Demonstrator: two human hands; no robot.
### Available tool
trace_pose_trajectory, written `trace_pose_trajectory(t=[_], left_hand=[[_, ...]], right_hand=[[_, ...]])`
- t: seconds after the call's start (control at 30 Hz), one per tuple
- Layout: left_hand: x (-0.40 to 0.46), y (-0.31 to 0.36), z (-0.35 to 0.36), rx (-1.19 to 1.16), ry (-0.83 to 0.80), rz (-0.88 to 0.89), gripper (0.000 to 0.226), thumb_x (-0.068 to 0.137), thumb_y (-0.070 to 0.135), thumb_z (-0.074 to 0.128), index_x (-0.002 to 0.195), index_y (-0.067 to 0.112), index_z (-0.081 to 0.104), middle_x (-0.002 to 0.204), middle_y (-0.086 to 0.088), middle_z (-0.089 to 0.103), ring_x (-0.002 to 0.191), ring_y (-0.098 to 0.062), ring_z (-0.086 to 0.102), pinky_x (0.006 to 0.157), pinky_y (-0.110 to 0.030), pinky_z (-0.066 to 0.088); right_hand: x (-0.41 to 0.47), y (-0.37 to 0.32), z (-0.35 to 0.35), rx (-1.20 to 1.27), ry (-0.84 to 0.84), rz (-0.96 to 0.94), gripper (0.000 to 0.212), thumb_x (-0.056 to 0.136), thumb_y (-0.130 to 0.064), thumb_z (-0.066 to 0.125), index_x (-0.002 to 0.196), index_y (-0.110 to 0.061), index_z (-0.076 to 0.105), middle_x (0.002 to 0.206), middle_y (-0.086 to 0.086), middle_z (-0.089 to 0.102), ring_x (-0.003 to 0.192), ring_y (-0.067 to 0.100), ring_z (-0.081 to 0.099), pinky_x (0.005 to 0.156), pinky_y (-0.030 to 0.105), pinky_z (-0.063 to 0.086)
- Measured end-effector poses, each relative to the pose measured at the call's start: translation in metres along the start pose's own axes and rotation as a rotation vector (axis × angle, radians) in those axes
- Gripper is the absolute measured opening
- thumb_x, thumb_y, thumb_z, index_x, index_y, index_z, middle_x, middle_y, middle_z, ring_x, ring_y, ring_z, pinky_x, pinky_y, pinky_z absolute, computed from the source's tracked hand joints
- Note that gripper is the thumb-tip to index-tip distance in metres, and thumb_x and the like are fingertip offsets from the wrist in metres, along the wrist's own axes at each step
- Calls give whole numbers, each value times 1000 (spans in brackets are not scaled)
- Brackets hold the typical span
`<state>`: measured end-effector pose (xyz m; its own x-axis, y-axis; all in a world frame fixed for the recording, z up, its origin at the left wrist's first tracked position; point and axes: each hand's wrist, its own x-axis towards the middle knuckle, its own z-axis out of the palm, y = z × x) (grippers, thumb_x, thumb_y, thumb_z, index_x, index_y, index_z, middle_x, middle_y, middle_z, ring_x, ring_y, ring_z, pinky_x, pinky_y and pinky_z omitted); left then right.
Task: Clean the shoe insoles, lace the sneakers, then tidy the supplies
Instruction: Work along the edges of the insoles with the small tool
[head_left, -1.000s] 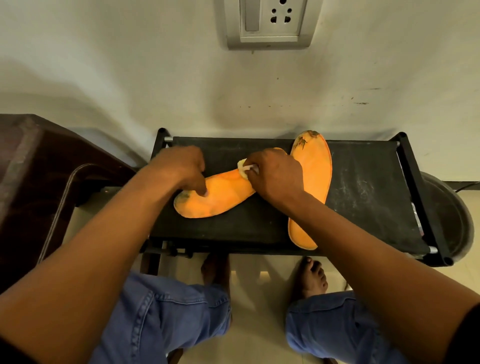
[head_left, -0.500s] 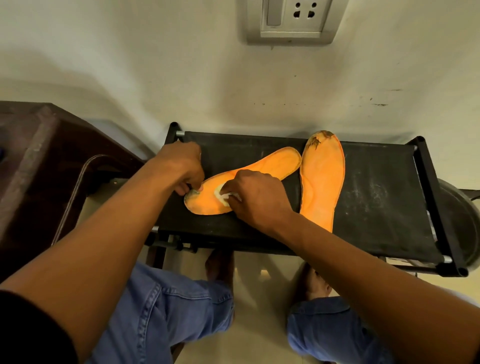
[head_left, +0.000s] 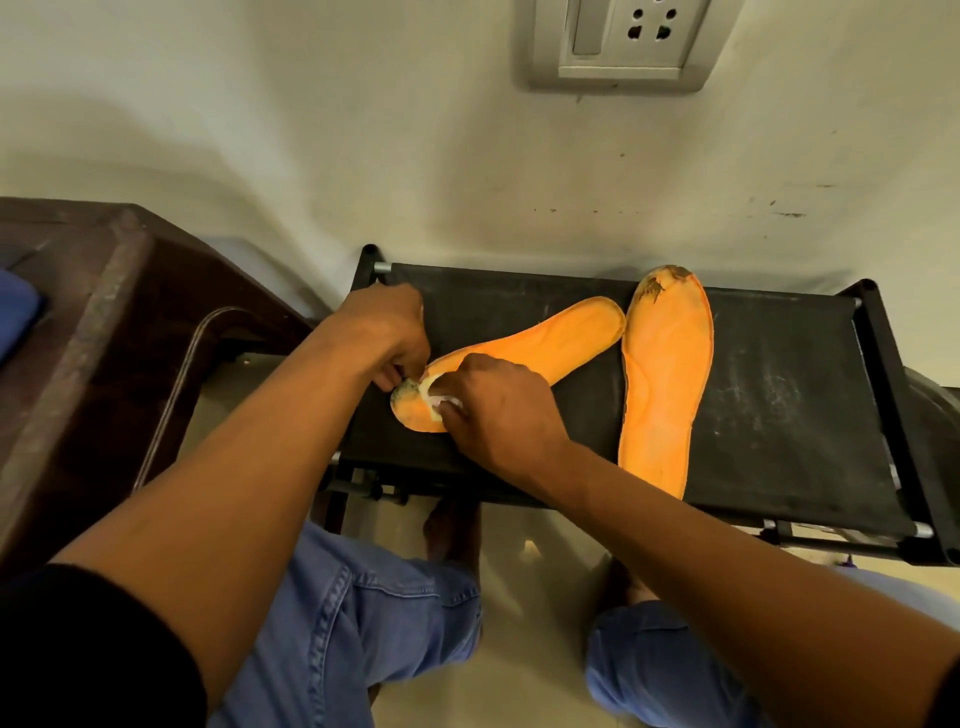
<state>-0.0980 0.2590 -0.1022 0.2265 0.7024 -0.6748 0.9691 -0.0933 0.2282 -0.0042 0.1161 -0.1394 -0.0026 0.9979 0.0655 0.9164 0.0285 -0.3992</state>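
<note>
The orange insole (head_left: 524, 348) I am cleaning lies slantwise on the black fabric shelf (head_left: 779, 395) of the rack, its near end dark with grime; my right hand (head_left: 498, 410) pinches a small whitish wipe (head_left: 434, 397) against that end, fingers curled round it; my left hand (head_left: 382, 332) holds the insole's edge just beside, fingers bent down onto it; the second orange insole (head_left: 665, 379) lies to the right, its stained toe toward the wall (head_left: 363, 156); a socket plate (head_left: 623, 41) is mounted on the wall above; my jeans (head_left: 363, 623) show below the shelf.
</note>
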Motion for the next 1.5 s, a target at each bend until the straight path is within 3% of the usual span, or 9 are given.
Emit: trace_pose_trajectory(t=[0.13,0.23,0.47,0.7,0.77,0.93,1.2,1.4,1.5], left_hand=[[1,1,1,3,-5,-2,20,80,1,83,97,0,72,84,-16,77,76,-26,77,78,-42,64],[1,0,0,-3,-27,-2,25,78,4,85,99,-1,72,86,-16,77,78,-26,77,81,-43,63],[3,0,0,31,15,3,22,81,-6,77,100,3,70,88,-17,76,74,-27,77,77,-42,64],[0,1,2,52,-38,-2,26,80,-7,80,104,0,71,97,-20,74,81,-29,76,81,-43,63],[0,0,1,53,-32,-7,25,80,-6,80,102,0,72,94,-19,75,80,-29,76,80,-43,64],[-2,-1,1,25,-40,-10,25,80,-4,81,101,0,69,91,-18,75,80,-27,76,80,-44,64],[-2,-1,2,43,-41,-7,26,80,-3,82,103,-2,71,91,-19,75,80,-27,76,79,-44,64],[0,-1,1,65,-27,1,26,78,-4,82,100,1,70,86,-18,76,76,-28,77,77,-44,64],[-2,1,1,69,-32,-1,25,79,-4,81,101,0,70,90,-19,75,79,-28,77,78,-44,64]], right_hand=[[9,8,-1,-66,69,117,21,95,-33,60,108,-26,74,102,1,69,89,23,65,62,32,45],[15,13,-2,-65,110,208,19,96,-30,60,105,-25,75,99,2,67,87,24,63,59,32,42],[9,-15,11,14,86,112,22,93,-36,64,101,-20,76,97,3,71,82,23,66,64,35,52],[18,10,-7,-64,94,203,18,97,-33,59,105,-24,73,101,0,68,89,21,63,62,32,44],[14,9,-8,-36,77,163,20,96,-31,60,108,-22,74,103,2,69,90,22,64,66,33,49],[-6,-4,-8,-54,-31,-29,25,95,-32,61,116,-24,71,106,2,67,93,23,63,66,31,43],[8,54,-28,-148,93,287,23,96,-30,59,112,-24,74,109,2,71,96,22,65,69,32,49],[-8,29,-24,-53,-72,5,29,98,-32,59,123,-25,70,114,3,68,101,23,63,75,30,49],[-6,34,-23,-125,-48,34,27,97,-35,60,120,-26,69,111,1,67,97,22,64,71,31,49]])
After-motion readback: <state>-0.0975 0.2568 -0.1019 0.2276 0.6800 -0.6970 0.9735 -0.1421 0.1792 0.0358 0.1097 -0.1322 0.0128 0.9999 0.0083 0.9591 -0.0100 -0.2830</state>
